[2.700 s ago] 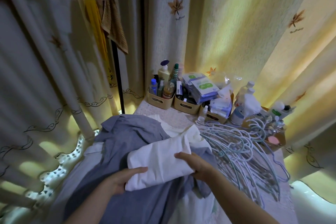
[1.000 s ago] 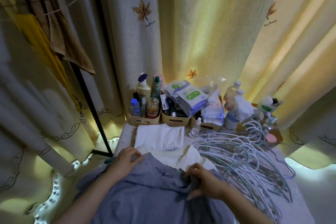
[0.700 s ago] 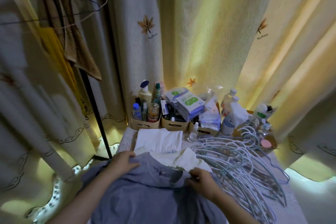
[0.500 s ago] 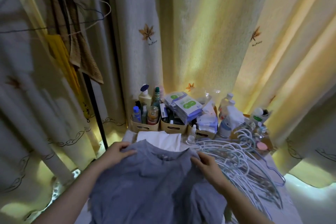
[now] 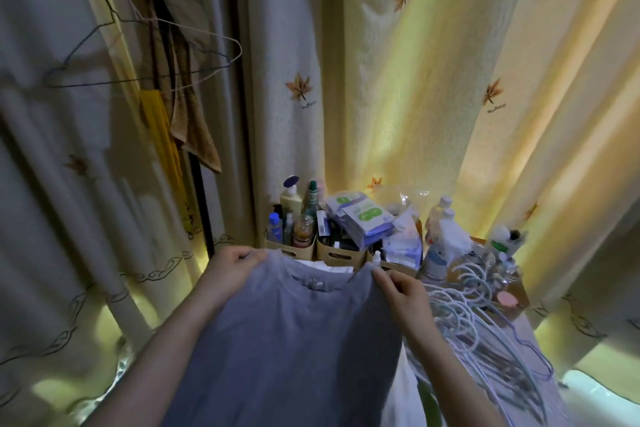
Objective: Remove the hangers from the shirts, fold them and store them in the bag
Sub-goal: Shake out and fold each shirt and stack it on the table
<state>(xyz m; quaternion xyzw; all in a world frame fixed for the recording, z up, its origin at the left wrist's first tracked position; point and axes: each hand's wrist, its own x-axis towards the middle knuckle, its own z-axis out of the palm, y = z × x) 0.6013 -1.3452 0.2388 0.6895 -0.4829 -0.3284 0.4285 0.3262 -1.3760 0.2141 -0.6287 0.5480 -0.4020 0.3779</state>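
Left hand (image 5: 232,267) and right hand (image 5: 401,288) each pinch a shoulder of the grey shirt (image 5: 294,340), seemingly raised.

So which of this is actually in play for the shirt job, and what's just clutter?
In play: grey shirt, gripped by left hand and right hand; hanger pile; white shirt.
Clutter: bins of bottles; towel; curtain.

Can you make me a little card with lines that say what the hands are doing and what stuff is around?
left grip: pinches the shirt at one shoulder
right grip: pinches the other shoulder
shirt: grey-blue, held up
hangers: pale pile, right of the shirt
baskets: behind the shirt, holding bottles
curtain: yellow, leaf prints
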